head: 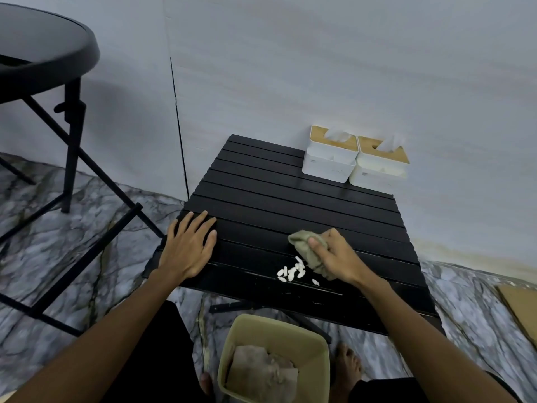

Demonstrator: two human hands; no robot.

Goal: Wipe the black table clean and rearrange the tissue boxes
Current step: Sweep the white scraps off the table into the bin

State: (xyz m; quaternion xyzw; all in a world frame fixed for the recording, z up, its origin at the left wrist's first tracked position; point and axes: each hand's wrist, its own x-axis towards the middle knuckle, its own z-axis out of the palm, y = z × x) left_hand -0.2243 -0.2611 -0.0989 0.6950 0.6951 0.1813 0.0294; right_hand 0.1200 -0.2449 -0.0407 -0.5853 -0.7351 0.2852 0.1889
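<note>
A low black slatted table (pixel 261 193) stands against the wall. My right hand (pixel 337 257) grips a crumpled olive cloth (pixel 305 242) pressed on the table near its front edge. Several small white crumbs (pixel 292 271) lie in a cluster just left of the cloth. My left hand (pixel 189 245) rests flat, fingers spread, on the table's front left corner. Two white tissue boxes with wooden lids stand side by side at the back right corner: the left tissue box (pixel 329 154) and the right tissue box (pixel 380 161), with tissue poking out of each.
A pale green bin (pixel 316 359) with paper inside stands on the marble floor below the table's front edge, between my feet. A taller round black table (pixel 43 59) on crossed legs stands at the left. Cardboard (pixel 520 306) lies on the floor at the right.
</note>
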